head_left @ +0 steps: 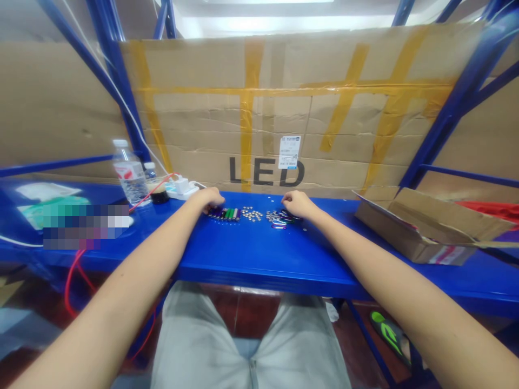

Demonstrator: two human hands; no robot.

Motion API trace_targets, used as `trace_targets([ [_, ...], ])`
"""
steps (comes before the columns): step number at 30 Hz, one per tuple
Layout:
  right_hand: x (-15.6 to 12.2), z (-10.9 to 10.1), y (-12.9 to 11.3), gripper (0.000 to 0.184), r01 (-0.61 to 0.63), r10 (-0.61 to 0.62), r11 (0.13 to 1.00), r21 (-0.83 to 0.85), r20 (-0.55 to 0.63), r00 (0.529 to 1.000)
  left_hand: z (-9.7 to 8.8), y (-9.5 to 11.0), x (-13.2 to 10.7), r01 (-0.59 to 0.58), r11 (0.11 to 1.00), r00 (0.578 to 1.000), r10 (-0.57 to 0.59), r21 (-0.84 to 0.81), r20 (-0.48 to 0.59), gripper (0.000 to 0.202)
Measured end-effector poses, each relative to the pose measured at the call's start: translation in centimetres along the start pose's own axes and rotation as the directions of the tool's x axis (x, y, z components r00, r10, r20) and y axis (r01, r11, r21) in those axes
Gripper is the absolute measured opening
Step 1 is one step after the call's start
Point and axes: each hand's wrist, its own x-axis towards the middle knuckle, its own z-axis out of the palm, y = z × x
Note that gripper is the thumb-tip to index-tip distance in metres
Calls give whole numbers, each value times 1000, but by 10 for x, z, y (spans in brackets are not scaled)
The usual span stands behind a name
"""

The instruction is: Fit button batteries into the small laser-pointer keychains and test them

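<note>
Both my arms reach forward over a blue metal bench (259, 254). My left hand (210, 198) rests with curled fingers at the left end of a row of small coloured cylinders (227, 214), green and purple among them. My right hand (295, 203) is curled over a heap of small coloured clips or rings (279, 220). Between the two hands lies a scatter of several small silver round parts (253, 214). What either hand's fingers hold is hidden.
A taped cardboard sheet printed LED (267, 170) stands behind the bench. An open cardboard box (421, 227) lies at the right. At the left are a water bottle (130, 174), a white power strip (184, 187) and a red cable (73, 281).
</note>
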Motion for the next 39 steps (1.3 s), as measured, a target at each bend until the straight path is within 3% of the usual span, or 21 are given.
trace_targets([
  [2, -1, 0, -1, 22, -2, 2, 1000, 3, 2, 1000, 1, 0, 3, -56, 997, 996, 60, 61, -61, 19],
  [4, -1, 0, -2, 22, -7, 7, 1000, 7, 7, 1000, 2, 3, 4, -223, 972, 968, 230, 74, -100, 19],
  [6, -1, -2, -2, 23, -10, 10, 1000, 10, 8, 1000, 3, 8, 1, -459, 888, 887, 459, 3, -46, 22],
  [8, 0, -3, -1, 25, -10, 10, 1000, 12, -2, 1000, 3, 15, -7, -611, 785, 780, 619, -105, 87, 30],
  [10, 1, -4, 0, 27, -9, 9, 1000, 12, -21, 1000, 2, 20, -17, -633, 762, 739, 647, -137, 189, 42],
  [14, 0, -3, 0, 28, 17, -16, 1000, 9, -51, 999, 3, 24, -31, -616, 784, 738, 609, -81, 291, 55],
  [18, -3, -2, -4, 28, 63, -65, 998, -18, -89, 994, 5, 26, -34, -617, 785, 743, 603, -52, 291, 51],
  [23, 19, -14, -16, 26, 283, -288, 950, -132, -21, 957, -9, 41, -17, -713, 701, 669, 687, -14, 285, 50],
  [26, 41, -21, -26, 26, 328, -329, 940, -89, -1, 944, -21, 54, -1, -755, 655, 637, 739, -13, 219, 52],
  [30, 48, -23, -37, 28, 340, -340, 941, 6, 4, 941, -23, 64, 5, -798, 596, 596, 803, -89, 36, 47],
  [34, 19, -22, -44, 26, 323, -323, 946, 20, -24, 946, -13, 61, -10, -821, 565, 570, 811, -76, -134, 44],
  [39, -15, -13, -43, 25, 338, -338, 936, 104, -17, 941, 5, 55, -29, -885, 458, 464, 853, -81, -238, 36],
])
